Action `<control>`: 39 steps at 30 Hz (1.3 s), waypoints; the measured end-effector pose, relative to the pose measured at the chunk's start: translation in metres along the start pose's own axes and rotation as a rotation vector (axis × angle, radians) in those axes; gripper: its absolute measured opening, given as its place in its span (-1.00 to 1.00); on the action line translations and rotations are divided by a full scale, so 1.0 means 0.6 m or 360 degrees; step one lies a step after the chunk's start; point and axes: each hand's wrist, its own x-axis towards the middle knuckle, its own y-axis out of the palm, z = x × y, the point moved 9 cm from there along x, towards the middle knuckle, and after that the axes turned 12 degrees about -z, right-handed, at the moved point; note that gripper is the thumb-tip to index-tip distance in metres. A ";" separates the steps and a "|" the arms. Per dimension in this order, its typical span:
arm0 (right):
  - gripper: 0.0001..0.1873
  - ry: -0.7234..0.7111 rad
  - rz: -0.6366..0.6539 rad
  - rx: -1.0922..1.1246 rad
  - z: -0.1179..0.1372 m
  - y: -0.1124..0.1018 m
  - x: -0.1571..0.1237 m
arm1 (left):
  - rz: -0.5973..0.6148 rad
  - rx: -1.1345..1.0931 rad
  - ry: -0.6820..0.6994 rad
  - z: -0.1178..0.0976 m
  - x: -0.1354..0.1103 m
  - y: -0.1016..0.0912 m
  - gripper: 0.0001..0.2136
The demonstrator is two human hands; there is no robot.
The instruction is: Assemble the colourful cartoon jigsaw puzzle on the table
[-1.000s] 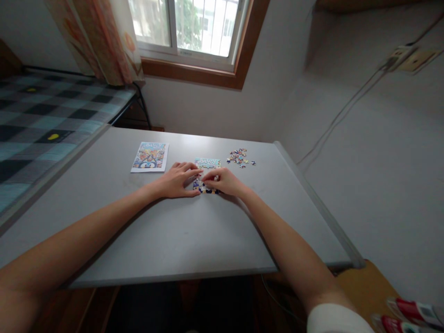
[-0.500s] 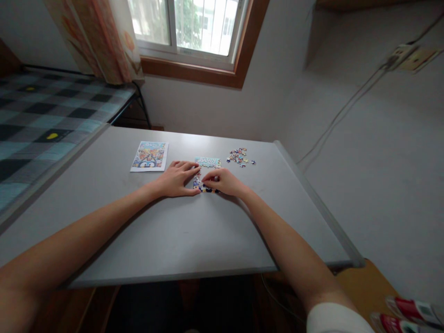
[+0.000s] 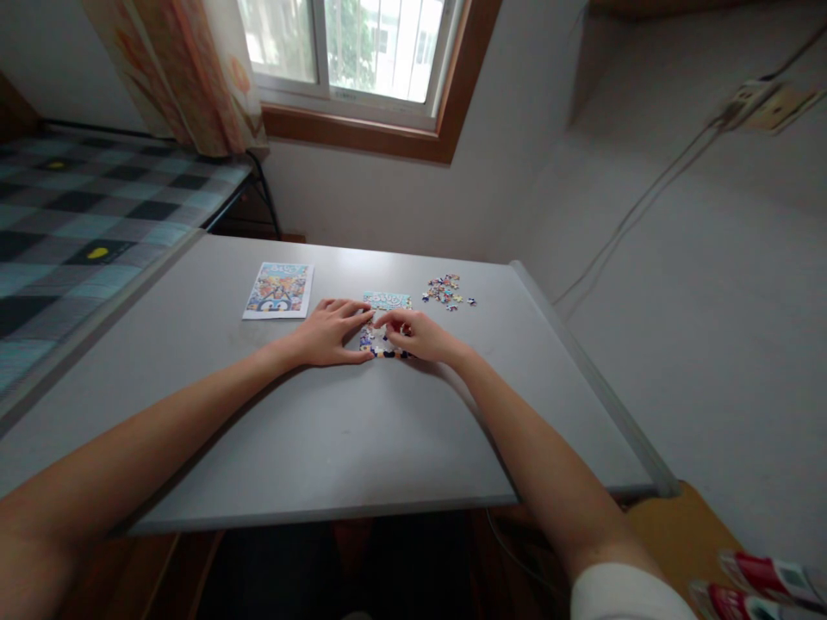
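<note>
A partly assembled jigsaw puzzle (image 3: pixel 388 300) lies flat on the grey-white table, with a light-blue lettered top edge and colourful left and bottom edges. My left hand (image 3: pixel 334 332) rests flat on its left side, thumb and fingers spread along the border. Over the middle and right of the puzzle is my right hand (image 3: pixel 417 334), its curved index finger lifted apart from the thumb. No piece can be made out between its fingertips. The hand covers part of the puzzle's right side. Loose puzzle pieces (image 3: pixel 443 291) are heaped beyond it to the right.
A printed picture sheet (image 3: pixel 279 291) lies on the table (image 3: pixel 323 448) to the left. A checked bed (image 3: pixel 96 207) stands left of the table, the wall and a hanging cable (image 3: pixel 624 226) to the right. Red-labelled bottles (image 3: pixel 768 575) sit at lower right.
My right hand's index finger has risen and moved away from the thumb, out of its earlier pinch over the puzzle. My left hand stays in place.
</note>
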 end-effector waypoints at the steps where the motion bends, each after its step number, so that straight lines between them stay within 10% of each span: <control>1: -0.77 0.0034 -0.0021 0.0047 -0.004 0.000 0.001 | 0.0004 0.0006 0.0003 0.000 0.000 0.000 -0.34; 39: -0.91 0.0183 -0.0143 -0.0160 -0.009 0.014 -0.004 | -0.0005 -0.0028 -0.0022 -0.002 0.001 -0.004 -0.39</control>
